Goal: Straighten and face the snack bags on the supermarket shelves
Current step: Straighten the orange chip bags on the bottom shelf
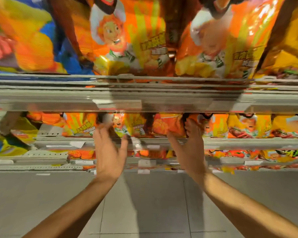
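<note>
Head view, left hand (108,152): reached up to the second shelf (248,141), fingers spread and relaxed, tips against an orange snack bag (127,125), nothing gripped.
Head view, right hand (187,148): raised alongside, palm inward, fingers straight against the neighbouring orange bag (169,125).
Bags: stood upright in a row on that shelf, blurred.

I'm in a shop aisle: tiered grey shelves (144,95) packed with rows of orange and yellow snack bags (127,40), price tags (145,163) along the edges, tiled floor (144,203) below.
</note>
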A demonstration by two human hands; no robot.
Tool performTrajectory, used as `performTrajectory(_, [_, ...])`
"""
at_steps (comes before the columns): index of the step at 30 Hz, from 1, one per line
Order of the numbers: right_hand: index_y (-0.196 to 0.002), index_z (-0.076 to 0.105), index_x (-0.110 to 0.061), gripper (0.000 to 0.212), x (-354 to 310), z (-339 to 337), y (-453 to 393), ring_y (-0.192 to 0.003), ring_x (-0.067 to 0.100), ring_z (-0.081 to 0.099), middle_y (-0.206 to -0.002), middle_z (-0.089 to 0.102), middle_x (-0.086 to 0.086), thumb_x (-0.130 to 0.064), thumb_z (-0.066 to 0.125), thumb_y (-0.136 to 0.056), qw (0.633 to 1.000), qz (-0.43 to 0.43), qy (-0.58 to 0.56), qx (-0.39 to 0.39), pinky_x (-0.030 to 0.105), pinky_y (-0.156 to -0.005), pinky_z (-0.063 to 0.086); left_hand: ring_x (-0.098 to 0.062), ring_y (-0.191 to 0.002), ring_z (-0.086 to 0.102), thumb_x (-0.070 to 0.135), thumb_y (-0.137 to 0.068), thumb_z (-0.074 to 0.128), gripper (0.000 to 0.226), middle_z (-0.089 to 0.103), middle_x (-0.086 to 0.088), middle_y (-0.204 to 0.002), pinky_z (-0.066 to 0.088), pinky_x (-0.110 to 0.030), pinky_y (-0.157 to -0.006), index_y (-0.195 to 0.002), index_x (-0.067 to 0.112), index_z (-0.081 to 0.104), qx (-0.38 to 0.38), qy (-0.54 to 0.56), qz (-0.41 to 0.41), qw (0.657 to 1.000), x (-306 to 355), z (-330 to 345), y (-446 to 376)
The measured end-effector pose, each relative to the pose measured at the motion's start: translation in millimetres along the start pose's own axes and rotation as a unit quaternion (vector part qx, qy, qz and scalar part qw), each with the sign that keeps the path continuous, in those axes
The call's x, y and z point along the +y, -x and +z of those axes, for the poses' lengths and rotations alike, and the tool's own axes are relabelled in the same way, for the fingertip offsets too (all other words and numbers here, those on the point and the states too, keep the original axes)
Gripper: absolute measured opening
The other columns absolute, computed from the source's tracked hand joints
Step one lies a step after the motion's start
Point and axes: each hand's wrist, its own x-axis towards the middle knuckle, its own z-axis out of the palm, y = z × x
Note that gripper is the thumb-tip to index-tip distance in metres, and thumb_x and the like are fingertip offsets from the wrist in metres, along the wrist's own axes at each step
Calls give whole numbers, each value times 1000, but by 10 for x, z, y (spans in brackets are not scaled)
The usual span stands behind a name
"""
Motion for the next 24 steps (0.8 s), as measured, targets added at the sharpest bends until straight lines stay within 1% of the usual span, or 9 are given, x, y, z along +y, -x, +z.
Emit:
performTrajectory(2, [-139, 50, -2, 69, -11, 81, -120, -125, 33, 55, -133, 59, 14, -28, 82, -84, 1000, 6, 9, -17, 44, -106, 43, -25, -123, 40, 22, -90, 71, 53, 44, -18, -132, 29, -22, -106, -132, 4, 45, 5, 13, -4, 1000, -82, -41, -191])
performTrajectory(4, [-144, 44, -11, 78, -23, 131, -247, -123, 22, 56, -132, 61, 2, -34, 84, -81, 999, 25, 14, -39, 28, -105, 42, -26, -108, 47, 23, -87, 75, 45, 51, -17, -116, 39, -30, -99, -121, 6, 50, -14, 33, 1, 999, -97, -71, -366])
performTrajectory(7, [-143, 39, -18, 82, -2, 203, -424, -110, 0, 55, -118, 58, -22, -26, 88, -77, 996, 55, -31, -63, -3, -87, 34, -21, -71, 53, 21, -82, 80, 31, 52, -4, -79, 51, -41, -68, -90, 22, 50, -49, 75, 23, 996, -90, -80, -584])
performTrajectory(9, [-142, 38, -20, 84, 60, 229, -533, -110, -10, 57, -123, 59, -19, -20, 89, -76, 991, 62, -72, -92, 3, -97, 38, -11, -67, 59, 25, -78, 84, 34, 61, 1, -79, 53, -29, -59, -93, 30, 54, -103, 156, -6, 982, -70, -79, -702])
performTrajectory(11, [-143, 41, -18, 86, 128, 240, -636, -122, -1, 57, -130, 63, -10, -26, 91, -73, 986, 66, -85, -127, 25, -110, 43, 3, -80, 66, 16, -76, 84, 40, 69, 7, -94, 51, -10, -65, -104, 27, 59, -156, 245, -63, 955, -76, -19, -813])
performTrajectory(13, [-142, 45, -20, 88, 191, 243, -704, -124, 6, 58, -131, 64, -7, -36, 93, -70, 984, 61, -85, -146, 30, -110, 45, 14, -80, 65, 8, -76, 83, 39, 72, 18, -88, 49, -4, -60, -100, 27, 60, -193, 265, -106, 939, -122, 67, -908])
performTrajectory(17, [-139, 47, -20, 86, 221, 296, -723, -117, 2, 61, -126, 65, -9, -37, 93, -69, 987, 53, -83, -129, 17, -98, 48, 10, -68, 65, 19, -76, 85, 31, 69, 16, -82, 48, -6, -50, -92, 26, 60, -225, 254, -158, 927, -169, 112, -1000])
performTrajectory(20, [-128, 57, -19, 67, 180, 321, -696, -97, -6, 66, -105, 72, -14, -29, 92, -72, 991, 68, -82, -85, 6, -76, 50, 4, -68, 61, 25, -76, 85, 29, 66, 16, -78, 46, -6, -47, -86, 26, 58, -213, 250, -186, 926, -171, 99, -996])
performTrajectory(24, [-113, 60, -21, 55, 42, 326, -647, -81, -1, 63, -89, 67, -15, -35, 92, -71, 992, 114, -41, -36, 2, -56, 43, 9, -47, 59, 27, -75, 86, 30, 61, 7, -70, 42, -7, -41, -78, 24, 57, -187, 220, -207, 935, -131, 35, -966])
